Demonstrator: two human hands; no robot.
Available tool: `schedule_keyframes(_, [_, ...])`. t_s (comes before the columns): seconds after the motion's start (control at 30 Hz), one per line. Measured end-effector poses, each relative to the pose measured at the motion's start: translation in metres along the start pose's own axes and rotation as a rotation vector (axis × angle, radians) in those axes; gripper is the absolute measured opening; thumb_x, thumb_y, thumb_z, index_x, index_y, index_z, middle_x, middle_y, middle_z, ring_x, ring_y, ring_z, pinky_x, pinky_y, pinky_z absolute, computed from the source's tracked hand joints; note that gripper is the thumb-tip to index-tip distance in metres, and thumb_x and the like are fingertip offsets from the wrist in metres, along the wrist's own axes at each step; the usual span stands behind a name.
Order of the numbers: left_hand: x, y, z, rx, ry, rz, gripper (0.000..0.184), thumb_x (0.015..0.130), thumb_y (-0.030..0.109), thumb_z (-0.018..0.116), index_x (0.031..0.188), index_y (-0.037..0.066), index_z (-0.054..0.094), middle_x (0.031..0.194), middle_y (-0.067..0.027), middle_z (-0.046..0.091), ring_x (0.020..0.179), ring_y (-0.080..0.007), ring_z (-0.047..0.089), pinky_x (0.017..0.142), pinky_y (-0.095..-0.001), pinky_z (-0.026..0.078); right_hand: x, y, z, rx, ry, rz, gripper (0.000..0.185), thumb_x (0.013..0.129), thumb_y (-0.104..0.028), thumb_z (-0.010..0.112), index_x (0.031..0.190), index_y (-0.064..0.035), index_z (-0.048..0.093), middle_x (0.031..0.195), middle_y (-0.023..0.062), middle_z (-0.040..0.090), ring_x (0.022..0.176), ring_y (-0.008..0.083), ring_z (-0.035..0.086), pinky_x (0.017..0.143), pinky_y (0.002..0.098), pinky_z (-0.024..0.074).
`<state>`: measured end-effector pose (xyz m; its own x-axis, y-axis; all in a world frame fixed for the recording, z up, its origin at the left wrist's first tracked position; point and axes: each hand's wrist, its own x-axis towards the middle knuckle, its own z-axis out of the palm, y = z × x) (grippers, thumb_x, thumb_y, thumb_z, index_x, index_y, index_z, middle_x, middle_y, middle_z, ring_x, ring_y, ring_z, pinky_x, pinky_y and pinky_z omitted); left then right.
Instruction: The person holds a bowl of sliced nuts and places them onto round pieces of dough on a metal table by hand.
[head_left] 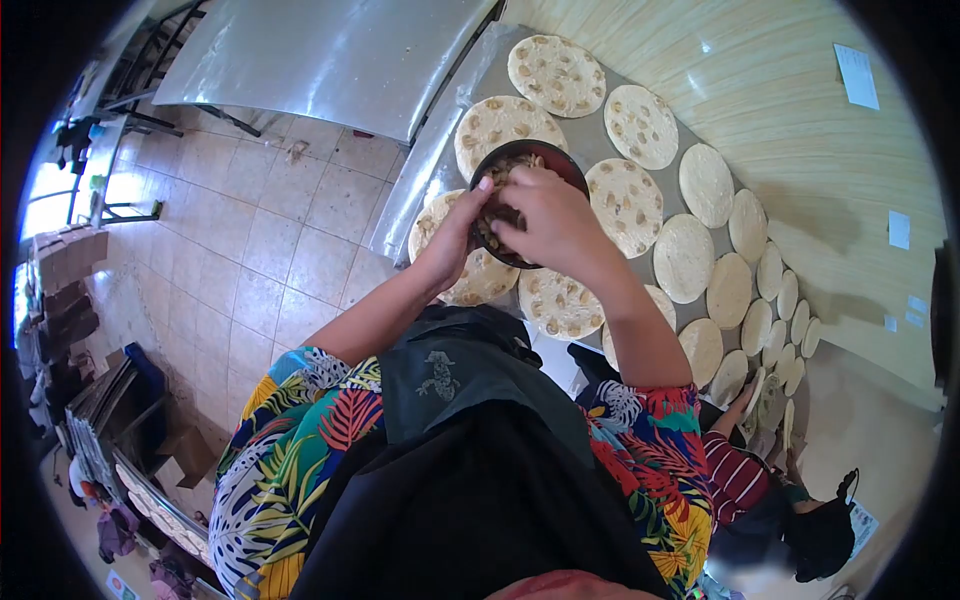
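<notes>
A dark round bowl point(568, 168) with a reddish inside holds brownish pieces point(507, 172). My left hand point(450, 238) is closed on the bowl's left side, its thumb over the rim. My right hand point(545, 215) reaches into the bowl with bent fingers among the pieces; whether they grip any is hidden. Under and around the bowl lie flat round breads. One bread point(556, 75) at the top and another point(625, 208) to the right carry brown pieces. A bread point(683, 258) farther right looks plain.
The breads lie on a long grey table point(490, 75) along a wall point(800, 150). A metal table point(310, 60) stands at the upper left, over a tiled floor point(270, 215). At the lower right, a co-worker in a striped sleeve point(735, 470) reaches among the breads.
</notes>
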<state>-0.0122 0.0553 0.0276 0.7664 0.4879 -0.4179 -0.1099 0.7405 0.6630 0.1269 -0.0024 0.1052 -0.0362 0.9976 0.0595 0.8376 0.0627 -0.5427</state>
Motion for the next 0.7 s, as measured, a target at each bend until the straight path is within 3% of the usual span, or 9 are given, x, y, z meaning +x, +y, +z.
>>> schedule_keyframes(0.07, [-0.001,0.0,0.001,0.04,-0.003,-0.005,0.057,0.091,0.057,0.044,0.122,0.009,0.049,0.115,-0.0031,0.055,0.104,-0.0118,0.052,0.09,-0.0308,0.04,-0.001,0.001,0.011,-0.157,0.002,-0.062,0.014,0.077,-0.017,0.062,0.08,-0.0027,0.062,0.081,0.0123,0.052,0.083,0.0287,0.056,0.074,0.0395,0.0462])
schedule_keyframes(0.2, [-0.003,0.004,0.005,0.053,0.037,-0.005,0.056,0.091,0.057,0.044,0.12,0.009,0.05,0.113,-0.0026,0.056,0.102,-0.0114,0.053,0.088,-0.0294,0.041,0.001,0.003,0.006,-0.153,-0.02,0.035,0.015,0.077,-0.017,0.063,0.077,-0.0024,0.064,0.084,0.0098,0.057,0.085,0.0276,0.058,0.076,0.0405,0.0462])
schedule_keyframes(0.3, [0.001,0.001,0.002,0.046,0.023,-0.007,0.058,0.091,0.057,0.045,0.121,0.007,0.05,0.114,-0.0032,0.056,0.104,-0.0118,0.053,0.09,-0.0295,0.041,-0.001,0.009,-0.003,0.018,-0.003,0.162,0.015,0.078,-0.018,0.062,0.078,-0.0026,0.064,0.084,0.0094,0.057,0.085,0.027,0.058,0.075,0.0404,0.0461])
schedule_keyframes(0.47, [0.001,0.004,0.007,0.022,0.002,0.017,0.063,0.09,0.056,0.048,0.125,0.004,0.046,0.116,-0.0068,0.055,0.11,-0.0137,0.051,0.093,-0.0315,0.04,-0.002,0.006,-0.01,-0.176,0.183,0.112,0.011,0.074,-0.016,0.066,0.078,-0.0059,0.064,0.085,0.0082,0.055,0.085,0.0258,0.057,0.074,0.0387,0.0456])
schedule_keyframes(0.7, [0.02,-0.008,-0.003,0.018,0.008,0.025,0.071,0.087,0.057,0.052,0.127,0.0,0.038,0.119,-0.011,0.051,0.108,-0.0177,0.051,0.094,-0.0346,0.04,-0.004,0.005,-0.003,-0.386,-0.014,-0.084,0.013,0.071,-0.016,0.068,0.075,-0.0066,0.06,0.084,0.0073,0.053,0.087,0.0241,0.055,0.077,0.0379,0.0439])
